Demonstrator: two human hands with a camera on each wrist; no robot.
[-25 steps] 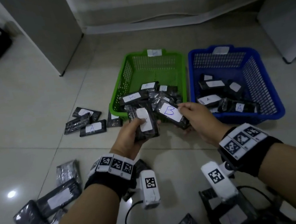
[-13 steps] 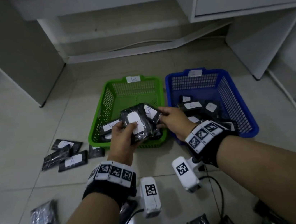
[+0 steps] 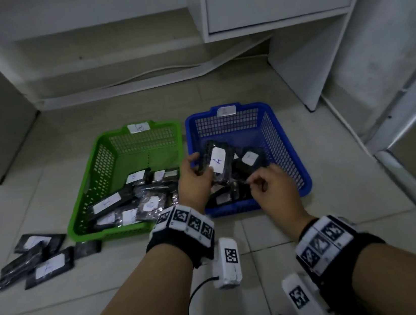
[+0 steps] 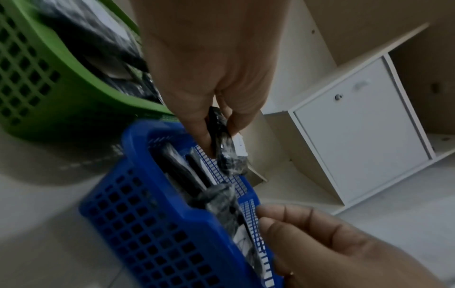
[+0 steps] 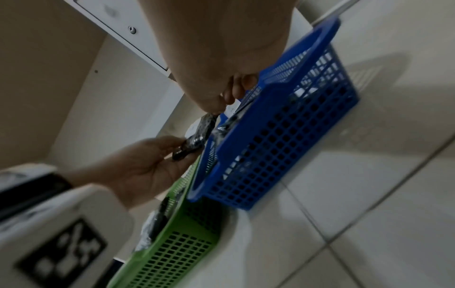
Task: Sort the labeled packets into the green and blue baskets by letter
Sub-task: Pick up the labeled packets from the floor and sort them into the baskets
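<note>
The left hand (image 3: 195,182) pinched a black plastic-wrapped packet with a white label reading "A" (image 3: 218,165) by its edge, thumb on one face and fingers on the other, holding it over the near left part of the blue perforated plastic basket (image 3: 287,152). The right hand (image 3: 272,188) hovered over the basket's near rim with fingers curled in; whether it gripped anything I could not tell. The blue basket stood just beside the green perforated plastic basket (image 3: 94,183), both on the pale tiled floor (image 3: 338,193), with open tile to the right and in front. More black labelled packets (image 3: 43,261) lay loose on the floor left of the green basket. Only the head view showed the "A"; the left wrist view caught the packet (image 4: 225,144) edge-on between thumb and fingers. Each basket's far rim carried a white tag, unreadable.
</note>
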